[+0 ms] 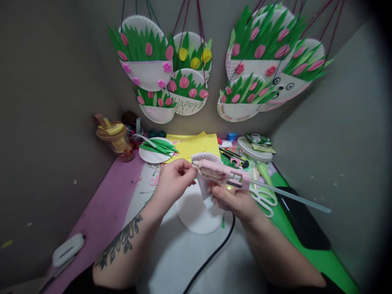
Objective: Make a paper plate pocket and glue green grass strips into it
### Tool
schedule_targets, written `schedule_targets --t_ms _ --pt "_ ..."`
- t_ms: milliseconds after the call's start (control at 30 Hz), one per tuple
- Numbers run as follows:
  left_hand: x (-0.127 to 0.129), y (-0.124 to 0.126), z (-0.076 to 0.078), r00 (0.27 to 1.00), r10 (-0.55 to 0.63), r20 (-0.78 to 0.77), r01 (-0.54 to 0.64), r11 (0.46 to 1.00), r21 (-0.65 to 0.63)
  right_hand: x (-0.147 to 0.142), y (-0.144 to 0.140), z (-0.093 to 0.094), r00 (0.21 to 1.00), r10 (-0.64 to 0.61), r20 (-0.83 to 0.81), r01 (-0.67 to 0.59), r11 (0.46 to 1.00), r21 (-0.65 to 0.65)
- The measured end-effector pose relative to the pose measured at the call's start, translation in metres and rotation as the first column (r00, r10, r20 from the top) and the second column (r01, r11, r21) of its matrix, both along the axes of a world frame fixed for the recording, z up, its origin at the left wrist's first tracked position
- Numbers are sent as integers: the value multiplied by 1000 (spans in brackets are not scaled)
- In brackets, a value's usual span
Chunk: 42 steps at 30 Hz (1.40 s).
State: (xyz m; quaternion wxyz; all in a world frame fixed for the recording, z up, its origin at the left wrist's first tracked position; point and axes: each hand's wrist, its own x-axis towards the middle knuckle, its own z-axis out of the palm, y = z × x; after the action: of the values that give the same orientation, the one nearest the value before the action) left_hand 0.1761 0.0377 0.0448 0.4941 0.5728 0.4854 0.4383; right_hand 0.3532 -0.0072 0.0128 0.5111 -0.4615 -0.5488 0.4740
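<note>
— What have your hands got hold of?

— My right hand point(235, 201) is closed around the grip of a pink glue gun point(221, 173), held level above the tabletop point(171, 253); a clear glue stick point(294, 198) pokes out of its back, pointing right; its black cord point(211, 255) trails down toward me

— And the left?

— My left hand point(174, 179) has its fingers pinched together right at the gun's nozzle; whether they grip anything small there I cannot tell; a folded piece of paper plate point(206, 185) hangs between both hands

— What's under them?

— A white paper plate point(196, 216) lies flat just below; white-handled scissors point(265, 200) rest beside my right hand; yellow paper point(192, 145) lies further back, under the flower plates point(147, 57) hanging on the wall
</note>
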Motion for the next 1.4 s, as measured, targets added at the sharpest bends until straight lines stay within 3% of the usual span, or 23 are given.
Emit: schedule_targets --t_ms 100,300,500,1000,1400 --pt "-1 0 0 1000 0 2 0 1000 4 3 -1 -4 997 45 65 -45 999 8" --pt "0 -2 1 1000 -4 -9 4 1000 8 3 -3 -10 986 -44 163 39 999 39" --pt "0 -2 2 1000 -1 -1 1 1000 8 1 0 -4 992 8 123 -17 997 73" --pt "0 -2 3 1000 -14 -6 14 1000 4 4 1 -7 979 -72 193 59 995 77" --pt "-1 -2 3 1000 3 -14 -3 1000 -9 5 2 -12 985 -59 163 51 998 47"
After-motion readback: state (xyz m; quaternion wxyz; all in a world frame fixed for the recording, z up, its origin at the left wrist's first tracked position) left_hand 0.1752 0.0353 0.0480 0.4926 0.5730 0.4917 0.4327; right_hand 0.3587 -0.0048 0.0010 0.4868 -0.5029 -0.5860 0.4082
